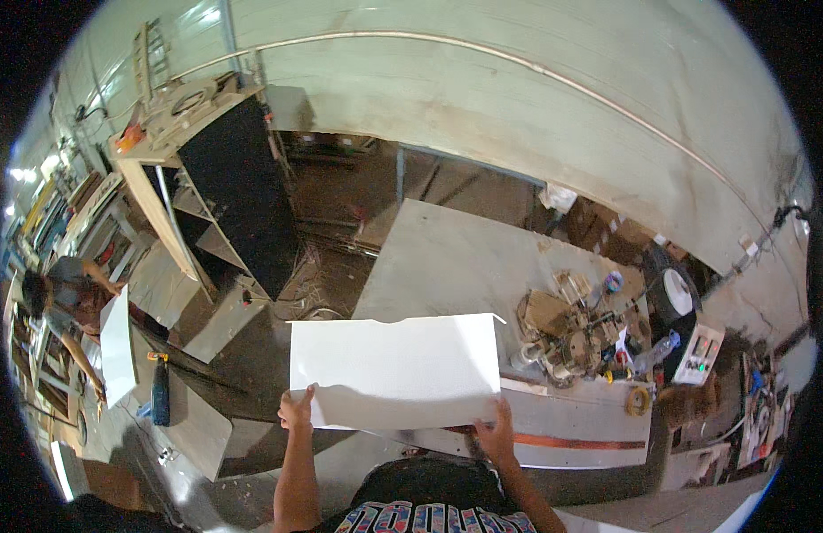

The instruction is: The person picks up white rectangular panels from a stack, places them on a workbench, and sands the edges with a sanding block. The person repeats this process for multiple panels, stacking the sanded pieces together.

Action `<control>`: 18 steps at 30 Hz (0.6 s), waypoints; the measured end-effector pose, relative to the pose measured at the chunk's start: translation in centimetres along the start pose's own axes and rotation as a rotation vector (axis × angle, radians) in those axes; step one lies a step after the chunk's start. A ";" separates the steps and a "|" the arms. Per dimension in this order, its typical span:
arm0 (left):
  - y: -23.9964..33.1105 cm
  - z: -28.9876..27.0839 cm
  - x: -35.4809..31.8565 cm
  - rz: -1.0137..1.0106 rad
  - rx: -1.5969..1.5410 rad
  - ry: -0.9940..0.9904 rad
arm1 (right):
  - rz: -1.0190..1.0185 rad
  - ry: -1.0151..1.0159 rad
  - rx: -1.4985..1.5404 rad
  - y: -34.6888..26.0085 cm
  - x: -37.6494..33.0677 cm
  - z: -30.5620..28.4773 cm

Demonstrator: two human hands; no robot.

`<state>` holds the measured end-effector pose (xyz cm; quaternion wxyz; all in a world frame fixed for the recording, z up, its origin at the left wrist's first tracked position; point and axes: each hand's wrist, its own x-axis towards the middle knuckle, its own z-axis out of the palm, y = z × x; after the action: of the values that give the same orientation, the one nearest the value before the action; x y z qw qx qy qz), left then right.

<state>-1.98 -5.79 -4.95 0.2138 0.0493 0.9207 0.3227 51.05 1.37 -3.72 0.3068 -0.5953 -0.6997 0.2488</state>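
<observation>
A white rectangular panel (398, 366) is held up in front of me, with a shallow notch along its far edge and a thin strip of edging jutting out at the far corners. My left hand (297, 409) grips its near left corner, thumb on the top face. At the near right corner my right hand (495, 431) holds it the same way. The fingers under the panel are hidden. Just beyond and to the right lies a large grey worktable (447, 258), partly covered by the panel.
An edge-banding machine (571, 329) sits on the worktable, with a plastic bottle (657, 352) and a tape roll (638, 401) beside it. A control box (699, 351) stands at the right. At left, a co-worker (69, 298) holds another white panel (118, 351) near a cordless drill (160, 391). A black-sided cabinet (242, 195) stands behind.
</observation>
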 end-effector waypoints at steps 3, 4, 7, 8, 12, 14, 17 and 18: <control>-2.2 0.7 0.9 0.023 -0.062 0.056 | 0.004 0.053 0.220 1.7 2.1 0.0; -2.9 0.8 1.6 0.027 -0.189 -0.009 | 0.105 0.016 0.362 2.3 3.0 -0.6; -5.0 0.5 2.0 0.009 -0.366 -0.027 | 0.350 -0.086 0.525 2.6 5.0 -2.8; -5.7 0.2 1.4 -0.016 -0.457 -0.040 | 0.300 -0.131 0.529 2.0 6.4 -3.2; -8.8 -2.1 -4.6 -0.138 -0.821 -0.119 | 0.252 -0.357 0.279 -2.2 11.4 -4.9; -10.8 -3.8 -8.6 -0.180 -0.806 -0.048 | 0.320 -0.397 0.321 -5.2 12.2 -3.9; -14.2 -5.7 -14.5 -0.185 -0.862 0.030 | 0.375 -0.473 0.369 -8.8 12.0 -2.6; -14.7 -6.3 -16.5 -0.214 -0.826 0.065 | 0.380 -0.506 0.384 -9.5 11.9 -2.6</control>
<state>10.96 -24.76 -3.66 0.2187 -0.1464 0.7202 0.6419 45.25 11.42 6.47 0.1784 -0.5658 -0.5710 0.5674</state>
